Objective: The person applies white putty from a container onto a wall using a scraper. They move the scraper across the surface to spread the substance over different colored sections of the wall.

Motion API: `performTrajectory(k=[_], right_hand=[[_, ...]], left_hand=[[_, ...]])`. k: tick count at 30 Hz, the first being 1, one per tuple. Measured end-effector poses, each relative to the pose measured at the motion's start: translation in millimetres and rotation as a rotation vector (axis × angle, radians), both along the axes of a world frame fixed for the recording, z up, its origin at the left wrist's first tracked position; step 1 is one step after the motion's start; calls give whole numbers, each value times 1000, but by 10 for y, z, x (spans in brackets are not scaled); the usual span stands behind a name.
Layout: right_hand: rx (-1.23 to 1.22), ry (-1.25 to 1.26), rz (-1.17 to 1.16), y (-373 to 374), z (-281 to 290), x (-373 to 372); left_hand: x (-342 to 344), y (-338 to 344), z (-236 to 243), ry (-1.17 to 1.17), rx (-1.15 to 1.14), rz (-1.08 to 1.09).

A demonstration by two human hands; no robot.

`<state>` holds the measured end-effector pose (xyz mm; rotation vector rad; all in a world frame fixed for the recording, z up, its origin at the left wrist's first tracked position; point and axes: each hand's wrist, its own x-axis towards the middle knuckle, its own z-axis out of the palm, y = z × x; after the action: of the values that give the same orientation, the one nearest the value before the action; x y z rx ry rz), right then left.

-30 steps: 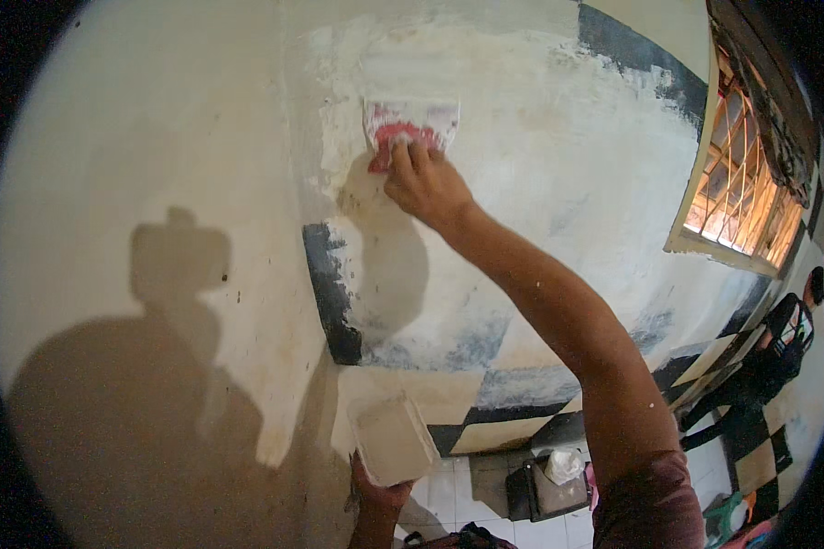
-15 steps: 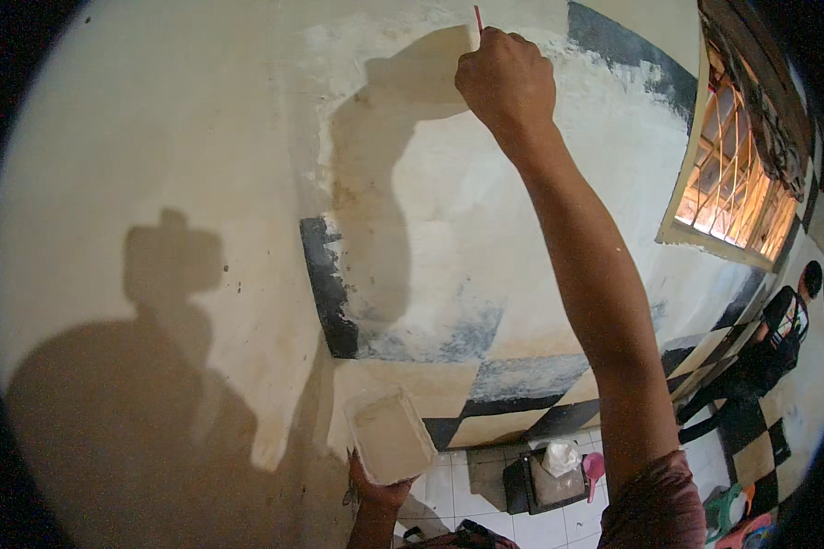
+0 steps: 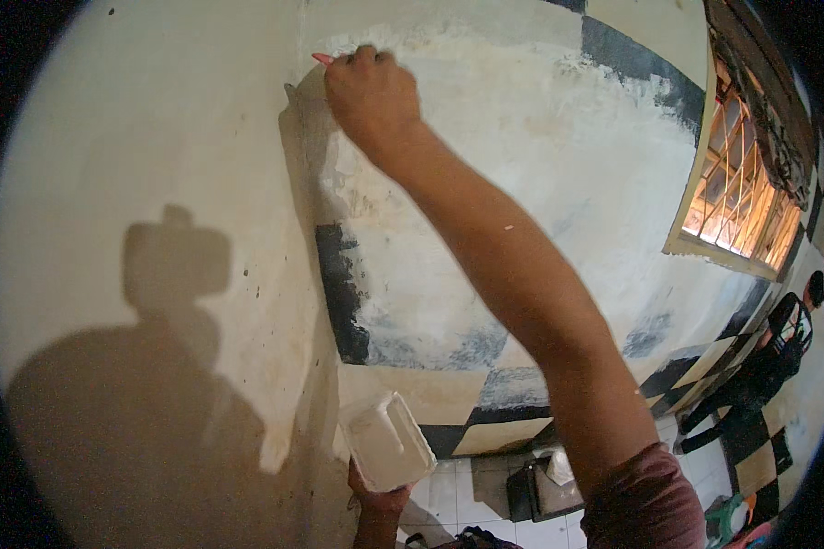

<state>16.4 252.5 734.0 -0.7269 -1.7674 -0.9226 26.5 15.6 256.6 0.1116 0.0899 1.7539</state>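
Observation:
My right hand is raised high near the wall corner, closed on a red-handled scraper, whose blade is mostly hidden behind my fingers. The wall in front carries patchy white filler over black and cream painted checks. Low in the view, my left hand grips a white rectangular tray from below; it holds smooth off-white paste with a streak across it.
The side wall bears my shadow. At right are a barred window and a person in black standing by the wall. A dark container with a white bag and coloured plastic items sit low on the tiled floor.
My right hand swung up and right, then leftward to the corner, with the scraper turning so less of it shows. My left hand and tray stay nearly in place.

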Motion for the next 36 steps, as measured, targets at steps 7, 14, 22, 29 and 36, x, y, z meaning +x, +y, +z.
performTrajectory(k=[7, 14, 22, 29, 36], right_hand=[[254, -288, -65, 374, 349, 608], [235, -426, 47, 283, -649, 729], [206, -334, 7, 141, 249, 602], [257, -417, 114, 534, -1743, 726], [154, -203, 107, -30, 14, 540]], left_hand=[[44, 48, -59, 14, 1, -31], [59, 0, 282, -26, -132, -60], [14, 36, 7, -15, 0, -54], [81, 28, 100, 16, -74, -31], [-13, 10, -17, 20, -77, -29]])
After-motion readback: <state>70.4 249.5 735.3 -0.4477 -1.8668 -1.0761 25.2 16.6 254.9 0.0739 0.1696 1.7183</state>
